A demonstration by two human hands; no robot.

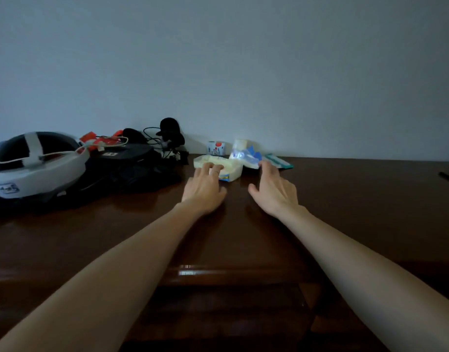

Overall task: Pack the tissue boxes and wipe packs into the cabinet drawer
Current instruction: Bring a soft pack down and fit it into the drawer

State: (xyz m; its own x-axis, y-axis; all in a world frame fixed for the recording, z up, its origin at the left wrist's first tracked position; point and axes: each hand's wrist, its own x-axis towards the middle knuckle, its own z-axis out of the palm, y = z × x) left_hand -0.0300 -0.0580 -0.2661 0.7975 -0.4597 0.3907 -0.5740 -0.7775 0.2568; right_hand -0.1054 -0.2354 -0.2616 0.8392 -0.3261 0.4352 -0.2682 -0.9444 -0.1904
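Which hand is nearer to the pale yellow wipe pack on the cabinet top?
Left. The left hand has its fingers on top of the pale yellow wipe pack. The right hand is to the right of it, reaching toward the blue and white pack.

The dark brown wooden tabletop (345, 199) looks polished and glossy. On it, the pale yellow wipe pack (227, 168) is soft shiny plastic film, and left of that pack the white-and-grey headset (38, 166) looks smooth, matt plastic.

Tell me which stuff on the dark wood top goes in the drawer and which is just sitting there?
For the job: pale yellow wipe pack under the left hand; blue-and-white pack by the right hand; teal pack; small printed box.

Lying about: white headset; black bag; cables.
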